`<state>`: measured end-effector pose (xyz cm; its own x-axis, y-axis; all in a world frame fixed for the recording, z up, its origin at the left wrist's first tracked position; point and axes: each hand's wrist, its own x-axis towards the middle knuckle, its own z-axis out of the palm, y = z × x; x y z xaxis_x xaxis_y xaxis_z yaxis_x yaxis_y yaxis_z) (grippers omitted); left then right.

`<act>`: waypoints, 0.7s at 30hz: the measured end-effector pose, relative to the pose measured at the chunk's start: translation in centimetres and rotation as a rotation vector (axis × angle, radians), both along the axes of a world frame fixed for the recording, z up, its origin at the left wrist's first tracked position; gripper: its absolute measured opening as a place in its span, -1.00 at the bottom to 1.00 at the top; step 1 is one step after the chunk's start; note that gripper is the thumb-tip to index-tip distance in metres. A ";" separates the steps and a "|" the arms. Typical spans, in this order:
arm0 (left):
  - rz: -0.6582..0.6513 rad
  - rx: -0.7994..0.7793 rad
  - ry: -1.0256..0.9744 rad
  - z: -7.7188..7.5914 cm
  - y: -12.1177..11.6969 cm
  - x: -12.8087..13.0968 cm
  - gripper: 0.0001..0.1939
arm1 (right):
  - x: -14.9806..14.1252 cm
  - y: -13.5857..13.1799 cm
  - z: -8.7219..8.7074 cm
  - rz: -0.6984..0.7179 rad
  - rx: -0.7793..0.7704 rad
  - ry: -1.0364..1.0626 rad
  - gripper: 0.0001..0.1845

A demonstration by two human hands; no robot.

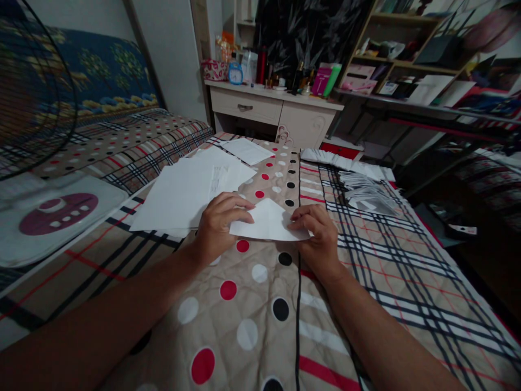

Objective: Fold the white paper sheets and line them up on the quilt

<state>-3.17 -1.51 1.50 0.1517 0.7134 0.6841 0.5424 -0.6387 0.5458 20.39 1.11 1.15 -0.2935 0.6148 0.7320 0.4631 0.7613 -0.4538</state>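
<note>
A small white sheet of paper (267, 220), folded to a point at its far edge, is held between my two hands just above the patterned bedcover. My left hand (222, 220) pinches its left end between thumb and fingers. At the right end, my right hand (315, 231) grips it the same way. A faint crease runs down the middle of the paper. Left of it lies a spread of larger white sheets (175, 193), partly behind my left hand. One more white sheet (247, 150) rests farther back.
On the bed's right side lie a long row of folded white papers (345, 162) and a pile of small folded papers (368, 193). A fan (36, 87) and a white plastic bag (61, 217) are at left. A white dresser (248, 108) stands behind the bed, shelves (401, 65) at right.
</note>
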 end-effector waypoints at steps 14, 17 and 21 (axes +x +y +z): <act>-0.295 -0.154 0.590 -0.5 0.2 -0.3 -0.52 | 1.3 1.2 -1.0 0.198 -0.227 -0.325 -0.67; -0.292 -0.167 0.590 -0.5 -0.3 -0.2 -0.55 | 1.9 1.3 -0.6 0.276 -0.250 -0.346 -0.67; -0.288 -0.158 0.529 -0.7 -0.7 -0.1 -0.65 | 2.5 1.5 -0.2 0.317 -0.280 -0.375 -0.71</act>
